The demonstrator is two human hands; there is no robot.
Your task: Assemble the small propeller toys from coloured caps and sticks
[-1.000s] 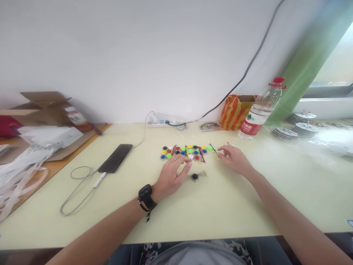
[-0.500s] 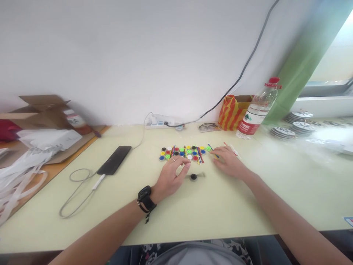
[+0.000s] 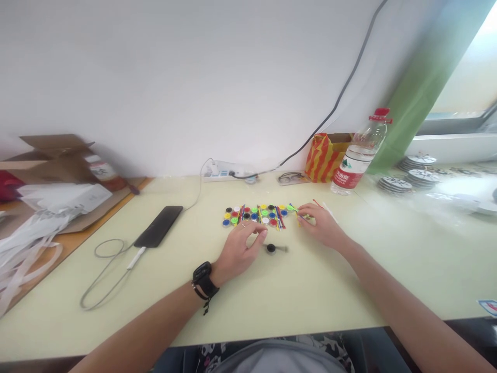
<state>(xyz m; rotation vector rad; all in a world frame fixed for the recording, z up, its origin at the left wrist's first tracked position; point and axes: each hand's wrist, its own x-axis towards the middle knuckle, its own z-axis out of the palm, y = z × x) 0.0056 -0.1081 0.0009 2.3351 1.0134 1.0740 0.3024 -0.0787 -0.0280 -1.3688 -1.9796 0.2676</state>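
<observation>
Small round discs (image 3: pixel 254 216) in several colours lie in rows in the middle of the table, with bundles of thin coloured sticks (image 3: pixel 279 217) between them. My left hand (image 3: pixel 240 251) rests at the near edge of the rows, its bent fingers and thumb apart and nothing visible between them. At the right end of the rows, my right hand (image 3: pixel 324 225) pinches thin sticks, blue and yellow, beside a green disc (image 3: pixel 290 207). Its fingers partly hide them. Nearer to me lies a black-topped disc (image 3: pixel 271 248) with a dark, blurred bar by it.
A black phone (image 3: pixel 159 227) on a white cable lies left. Behind stand a power strip (image 3: pixel 217 174), glasses (image 3: pixel 291 177), a striped bag (image 3: pixel 324 158) and a water bottle (image 3: pixel 355 160). Stacked round plates (image 3: pixel 423 178) are far right; a cardboard box (image 3: pixel 58 147) is far left.
My right fingers have drawn together around the thin sticks beside the green disc. My left hand keeps its place. The whole view has shifted slightly.
</observation>
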